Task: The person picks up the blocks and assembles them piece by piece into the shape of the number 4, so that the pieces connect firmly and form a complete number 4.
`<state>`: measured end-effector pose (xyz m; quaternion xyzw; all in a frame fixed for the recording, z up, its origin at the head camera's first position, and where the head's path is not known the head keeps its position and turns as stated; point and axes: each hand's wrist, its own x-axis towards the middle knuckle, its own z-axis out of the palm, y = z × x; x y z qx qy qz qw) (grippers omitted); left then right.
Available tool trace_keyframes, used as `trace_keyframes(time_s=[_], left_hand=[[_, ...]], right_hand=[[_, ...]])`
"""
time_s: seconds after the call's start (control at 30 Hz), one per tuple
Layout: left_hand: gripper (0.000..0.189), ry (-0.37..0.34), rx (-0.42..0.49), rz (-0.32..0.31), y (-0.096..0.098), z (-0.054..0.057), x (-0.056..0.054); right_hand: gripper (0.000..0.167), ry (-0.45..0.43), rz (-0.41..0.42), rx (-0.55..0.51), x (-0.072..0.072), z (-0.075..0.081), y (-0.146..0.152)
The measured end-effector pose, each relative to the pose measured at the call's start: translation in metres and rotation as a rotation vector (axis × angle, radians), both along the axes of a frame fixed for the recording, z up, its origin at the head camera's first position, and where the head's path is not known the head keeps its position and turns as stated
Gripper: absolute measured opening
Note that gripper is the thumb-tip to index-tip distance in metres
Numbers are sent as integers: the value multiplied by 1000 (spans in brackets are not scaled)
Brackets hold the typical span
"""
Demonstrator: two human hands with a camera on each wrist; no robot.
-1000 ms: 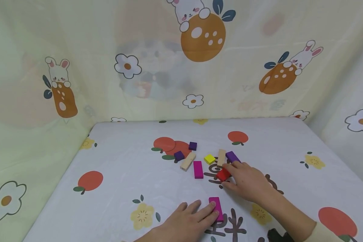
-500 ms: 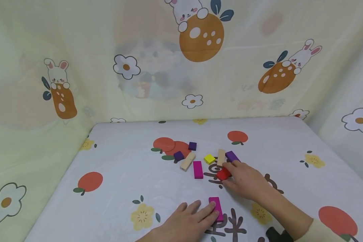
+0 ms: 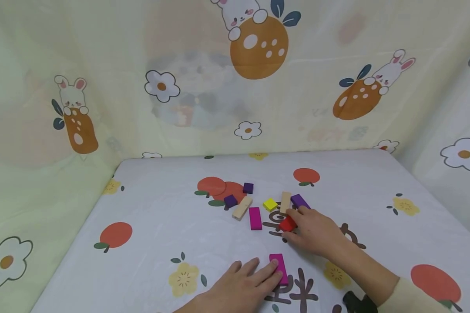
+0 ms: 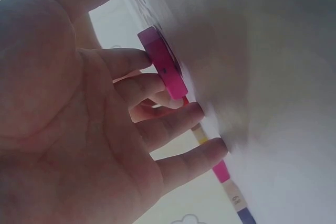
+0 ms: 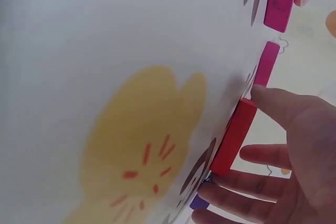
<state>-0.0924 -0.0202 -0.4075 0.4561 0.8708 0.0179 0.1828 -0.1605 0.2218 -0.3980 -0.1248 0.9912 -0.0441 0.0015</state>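
Note:
My left hand (image 3: pixel 240 287) lies low on the table with fingers spread. Its fingertips rest on a pink block (image 3: pixel 283 270), and the left wrist view shows the thumb apart from that block (image 4: pixel 163 64). Farther forward, my right hand (image 3: pixel 317 230) holds a red block (image 3: pixel 287 224) between thumb and fingers. In the right wrist view the thumb is at one end of the red block (image 5: pixel 233 135) and fingers are at the other. A purple block (image 3: pixel 299 201) lies just beyond the right fingertips. Part of the red block is hidden by the hand.
Ahead lie a second pink block (image 3: pixel 255 218), a yellow block (image 3: pixel 270 204), two beige blocks, one left (image 3: pixel 241 208) and one right (image 3: pixel 285 202), and two dark purple cubes, near (image 3: pixel 230 201) and far (image 3: pixel 248 188). A black object (image 3: pixel 359 302) is under the right forearm. Patterned curtains surround the table.
My right thumb has shifted slightly left beside the red block. The head view has drifted a little; the left hand and the blocks stay where they were.

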Motion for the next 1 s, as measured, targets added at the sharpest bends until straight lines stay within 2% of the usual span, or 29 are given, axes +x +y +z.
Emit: trace_keyframes(time_s=[0.53, 0.83, 1.0], left_hand=[[90, 12, 0, -5, -1, -1, 0], [88, 36, -3, -23, -2, 0, 0], [89, 38, -9, -22, -1, 0, 0]], right_hand=[[60, 32, 15, 6, -1, -2, 0], [63, 3, -10, -49, 2, 2, 0], [64, 11, 3, -77, 3, 4, 0]])
